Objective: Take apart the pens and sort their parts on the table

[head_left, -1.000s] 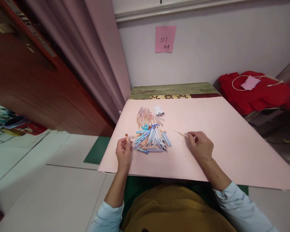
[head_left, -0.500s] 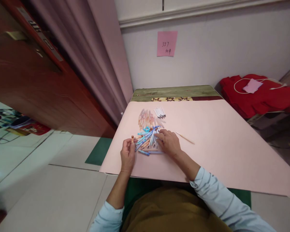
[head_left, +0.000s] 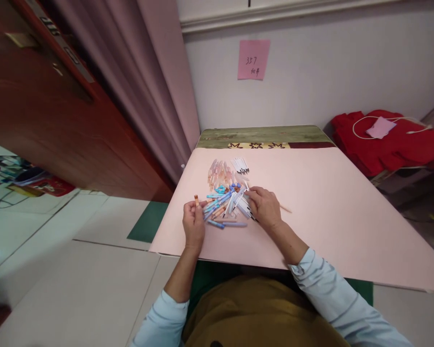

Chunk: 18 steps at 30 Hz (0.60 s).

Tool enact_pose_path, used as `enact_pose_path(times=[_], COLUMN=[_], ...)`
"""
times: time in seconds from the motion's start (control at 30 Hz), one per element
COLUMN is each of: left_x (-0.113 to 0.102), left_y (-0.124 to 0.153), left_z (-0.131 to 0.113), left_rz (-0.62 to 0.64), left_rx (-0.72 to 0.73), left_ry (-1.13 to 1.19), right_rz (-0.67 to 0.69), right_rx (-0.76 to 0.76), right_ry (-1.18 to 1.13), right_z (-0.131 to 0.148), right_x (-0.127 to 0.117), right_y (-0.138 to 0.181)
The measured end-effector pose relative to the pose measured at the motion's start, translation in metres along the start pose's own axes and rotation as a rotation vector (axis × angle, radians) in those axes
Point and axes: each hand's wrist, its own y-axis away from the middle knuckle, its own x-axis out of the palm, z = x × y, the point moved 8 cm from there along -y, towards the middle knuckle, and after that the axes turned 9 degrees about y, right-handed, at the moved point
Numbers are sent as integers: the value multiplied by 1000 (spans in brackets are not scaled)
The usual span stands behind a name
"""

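My left hand [head_left: 194, 225] is closed around an orange pen barrel [head_left: 197, 200] with a brown end, held upright at the left of the pile. Blue, orange and white pen parts [head_left: 217, 207] lie heaped between my hands. My right hand [head_left: 266, 207] is at the pile's right side, thumb and fingers bent together near pale, black-tipped pen refills [head_left: 245, 208]; what they pinch is hidden. Small blue caps [head_left: 235, 186] sit at the back of the heap. Behind it lie a group of clear pinkish pen parts [head_left: 219, 173] and a bundle of white refills [head_left: 240, 165] with black tips.
A thin tan stick [head_left: 285, 208] lies on the pink-covered table [head_left: 340, 217], partly behind my right hand. Red cloth [head_left: 401, 152] with a white cable is piled to the right. A curtain [head_left: 166, 72] and wooden door [head_left: 104, 144] stand at left.
My right hand has moved right, away from the middle of the heap, and pale refills now fan out toward it. My left hand still holds the orange barrel. The view has shifted slightly.
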Motion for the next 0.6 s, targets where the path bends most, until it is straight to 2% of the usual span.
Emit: enact_pose_path(times=[0.13, 0.33, 0.6], left_x=[9, 16, 17], left_y=[-5, -4, -1], left_z=[-3, 0, -5], left_rz=[-57, -20, -2], left_rx=[64, 95, 93], left_ry=[-31, -82, -78], right_rz=[-36, 55, 47], right_rx=[-90, -308, -274], right_ry=[-70, -95, -105], right_z=[21, 54, 45], right_x=[-4, 12, 5], right_y=[0, 2, 1])
